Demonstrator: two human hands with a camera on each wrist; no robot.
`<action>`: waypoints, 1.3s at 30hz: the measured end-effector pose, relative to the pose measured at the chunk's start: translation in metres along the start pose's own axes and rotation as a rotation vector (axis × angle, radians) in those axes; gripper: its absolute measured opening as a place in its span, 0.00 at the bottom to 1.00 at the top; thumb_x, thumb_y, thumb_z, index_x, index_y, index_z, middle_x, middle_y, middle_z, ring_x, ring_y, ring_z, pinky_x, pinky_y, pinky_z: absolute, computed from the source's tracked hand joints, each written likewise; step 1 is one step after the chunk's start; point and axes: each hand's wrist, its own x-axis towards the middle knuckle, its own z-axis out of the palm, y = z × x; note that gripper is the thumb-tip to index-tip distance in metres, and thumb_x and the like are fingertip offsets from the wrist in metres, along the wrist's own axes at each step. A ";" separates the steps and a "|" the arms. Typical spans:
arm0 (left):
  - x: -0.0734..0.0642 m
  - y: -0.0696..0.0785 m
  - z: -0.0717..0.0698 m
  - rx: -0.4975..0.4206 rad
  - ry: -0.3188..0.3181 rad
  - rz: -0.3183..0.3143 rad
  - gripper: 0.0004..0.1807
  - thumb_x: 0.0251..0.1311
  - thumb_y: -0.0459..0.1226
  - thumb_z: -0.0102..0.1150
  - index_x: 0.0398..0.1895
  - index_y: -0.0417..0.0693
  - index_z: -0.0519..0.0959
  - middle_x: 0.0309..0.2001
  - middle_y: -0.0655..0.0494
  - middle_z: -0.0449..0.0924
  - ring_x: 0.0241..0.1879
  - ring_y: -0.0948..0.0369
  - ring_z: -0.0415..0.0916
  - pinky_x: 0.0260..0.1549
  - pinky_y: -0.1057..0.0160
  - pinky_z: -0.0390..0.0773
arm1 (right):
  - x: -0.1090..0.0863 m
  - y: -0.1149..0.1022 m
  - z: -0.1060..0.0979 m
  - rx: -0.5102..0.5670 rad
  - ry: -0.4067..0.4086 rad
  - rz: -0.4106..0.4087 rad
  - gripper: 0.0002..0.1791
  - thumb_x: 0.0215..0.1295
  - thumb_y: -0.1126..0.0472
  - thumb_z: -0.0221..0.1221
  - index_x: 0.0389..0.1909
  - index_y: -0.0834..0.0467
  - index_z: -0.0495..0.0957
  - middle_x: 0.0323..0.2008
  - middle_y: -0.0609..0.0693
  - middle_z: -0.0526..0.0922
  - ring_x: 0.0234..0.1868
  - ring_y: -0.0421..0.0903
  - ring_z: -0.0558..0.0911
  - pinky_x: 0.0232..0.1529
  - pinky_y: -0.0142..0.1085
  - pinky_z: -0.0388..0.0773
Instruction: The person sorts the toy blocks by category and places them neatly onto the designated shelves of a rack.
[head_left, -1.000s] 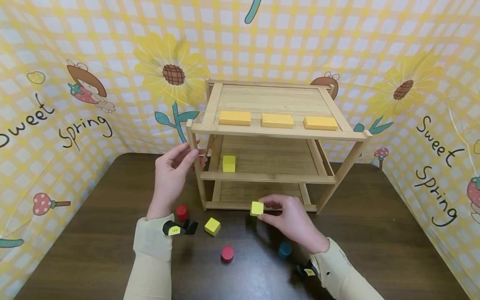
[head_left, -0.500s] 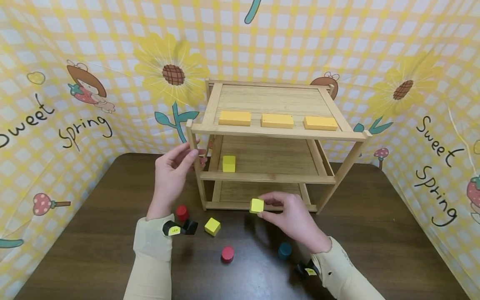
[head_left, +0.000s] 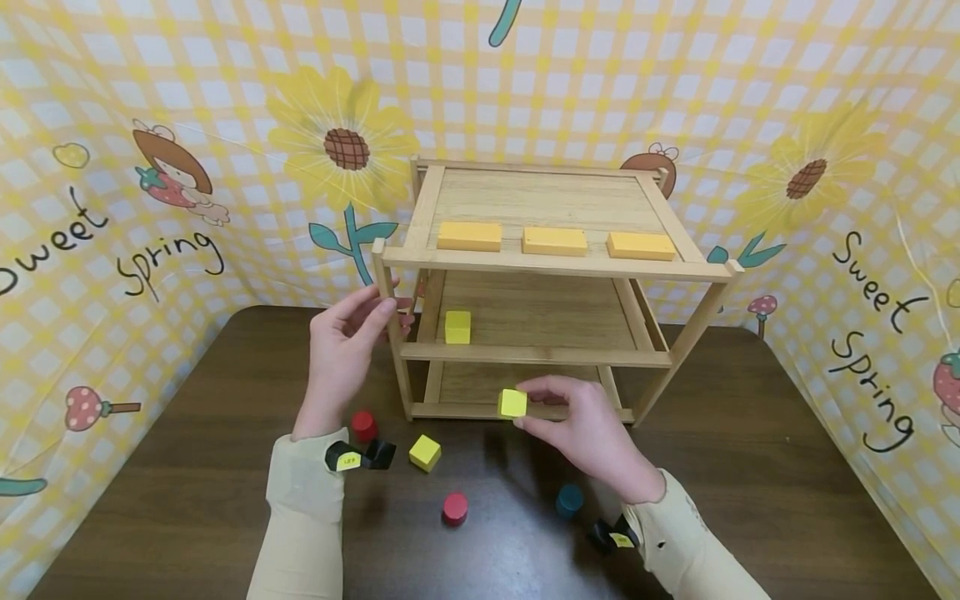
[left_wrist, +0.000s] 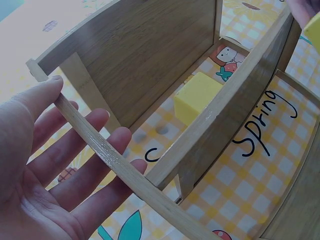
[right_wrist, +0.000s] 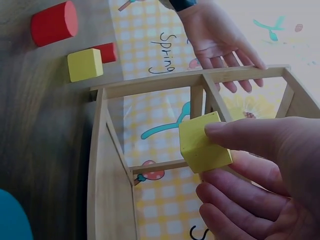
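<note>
My right hand [head_left: 588, 425] pinches a yellow cube [head_left: 513, 404] between thumb and fingers, in front of the shelf's lowest tier and above the table. The right wrist view shows the thumb on one face of this yellow cube [right_wrist: 204, 142]. My left hand [head_left: 345, 337] holds the front left post of the wooden shelf [head_left: 536, 357], thumb on one side and fingers behind, as the left wrist view shows. A second yellow cube [head_left: 457, 327] sits at the left of the middle tier. Another yellow cube [head_left: 425, 453] lies on the table before the shelf.
Three orange-yellow blocks [head_left: 555, 242] line the top tier's front. On the dark table [head_left: 757, 483] stand a red cylinder [head_left: 364, 426] by the left wrist, another red cylinder [head_left: 455, 508] nearer, and a blue cylinder [head_left: 570, 500] beneath the right wrist. Checked cloth surrounds the table.
My right hand has risen slightly toward the shelf with the yellow cube in its fingers. My left hand stays at the post.
</note>
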 end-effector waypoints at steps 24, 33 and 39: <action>0.000 0.000 0.001 -0.059 0.005 0.007 0.17 0.71 0.36 0.62 0.59 0.36 0.82 0.44 0.41 0.87 0.38 0.48 0.87 0.36 0.61 0.86 | 0.007 -0.010 -0.009 -0.028 0.056 -0.087 0.20 0.53 0.63 0.78 0.48 0.55 0.87 0.42 0.40 0.88 0.43 0.36 0.85 0.50 0.37 0.82; 0.000 0.000 0.002 -0.052 0.001 0.007 0.17 0.71 0.36 0.62 0.59 0.39 0.82 0.46 0.37 0.86 0.38 0.47 0.87 0.35 0.62 0.85 | 0.006 -0.014 -0.014 -0.024 0.067 -0.100 0.19 0.54 0.61 0.78 0.48 0.53 0.87 0.43 0.40 0.87 0.43 0.37 0.85 0.50 0.40 0.83; 0.000 0.000 0.001 -0.045 -0.001 0.010 0.17 0.71 0.37 0.62 0.59 0.39 0.82 0.45 0.41 0.87 0.38 0.49 0.87 0.34 0.62 0.85 | 0.005 -0.018 -0.017 -0.033 0.076 -0.106 0.20 0.55 0.60 0.78 0.49 0.52 0.87 0.43 0.39 0.88 0.44 0.37 0.85 0.49 0.42 0.82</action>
